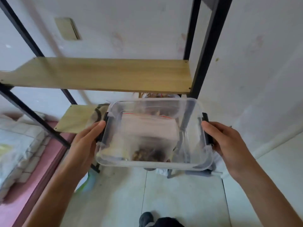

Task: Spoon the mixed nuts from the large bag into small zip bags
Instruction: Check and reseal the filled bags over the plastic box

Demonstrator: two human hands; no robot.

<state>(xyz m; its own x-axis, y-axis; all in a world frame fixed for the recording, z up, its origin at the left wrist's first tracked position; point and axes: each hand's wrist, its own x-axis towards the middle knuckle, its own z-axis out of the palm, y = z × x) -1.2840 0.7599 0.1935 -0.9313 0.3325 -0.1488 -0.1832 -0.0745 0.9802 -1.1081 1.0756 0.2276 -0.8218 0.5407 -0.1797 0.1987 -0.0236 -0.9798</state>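
Clear plastic makes up the lidded box [152, 133] that fills the middle of the head view, held up in the air in front of a shelf unit. Its left hand [85, 141] grips the left end, thumb lying along the top edge beside a dark side clip [105, 128]; the right hand [229, 141] grips the right end the same way, thumb by the other dark clip [207, 128]. Both hands have their fingers curled under the box, out of sight.

Inside, through the blurred lid, lies a stack of small zip bags [147, 126] with a red seal line, and nearer the person a brown mass of mixed nuts [144, 155]; whether it sits in its own bag cannot be told. A grey utensil [182, 138] lies along the box's right side.

Behind the box stand black metal uprights [208, 46] carrying pale wooden shelves [101, 74]. Pale tiles [180, 194] cover the floor, a dark shoe [146, 218] shows at the bottom edge, and a bed with light bedding [18, 141] sits at the left.
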